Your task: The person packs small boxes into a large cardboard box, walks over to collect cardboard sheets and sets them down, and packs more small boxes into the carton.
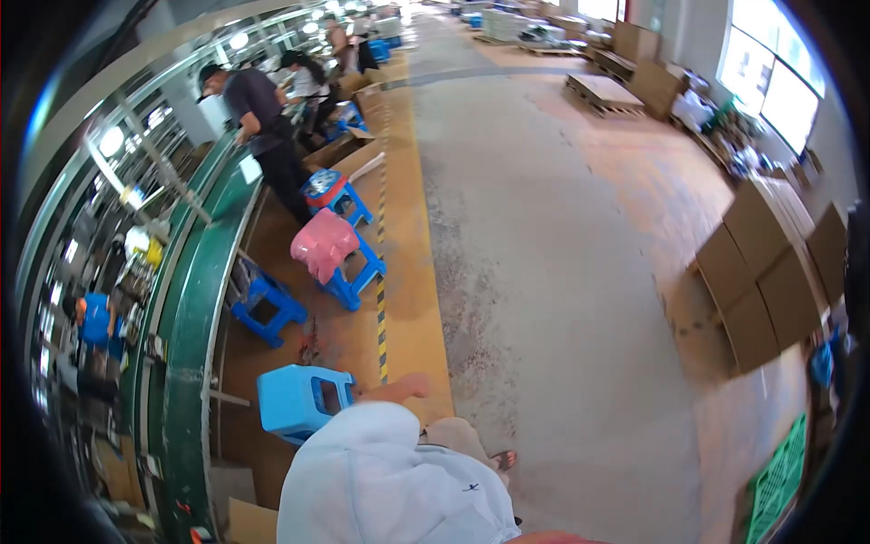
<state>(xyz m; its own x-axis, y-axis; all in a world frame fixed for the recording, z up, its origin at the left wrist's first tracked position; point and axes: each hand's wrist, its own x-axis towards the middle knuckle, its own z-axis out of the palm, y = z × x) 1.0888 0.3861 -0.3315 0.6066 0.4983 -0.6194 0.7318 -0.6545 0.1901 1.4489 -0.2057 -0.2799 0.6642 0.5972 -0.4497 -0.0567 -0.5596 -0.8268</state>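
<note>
My left hand (pixel 412 387) hangs beside the white shirt (pixel 399 480), over the yellow floor strip. Its fingers are blurred, so whether they are open or closed does not show, and I make out nothing in it. The nearest thing to it is a light blue plastic stool (pixel 290 399), just to its left. Only a sliver of my right arm (pixel 553 538) shows at the bottom edge; the right hand is out of view. One sandalled foot (pixel 505 460) is on the grey floor.
A green conveyor line (pixel 195 335) runs along the left, with people (pixel 258 113) working at it. Blue stools (pixel 267 308), one with a pink cover (pixel 324 245), stand beside it. Stacked cardboard boxes (pixel 761 272), a pallet (pixel 603 93) and a green crate (pixel 777 480) line the right.
</note>
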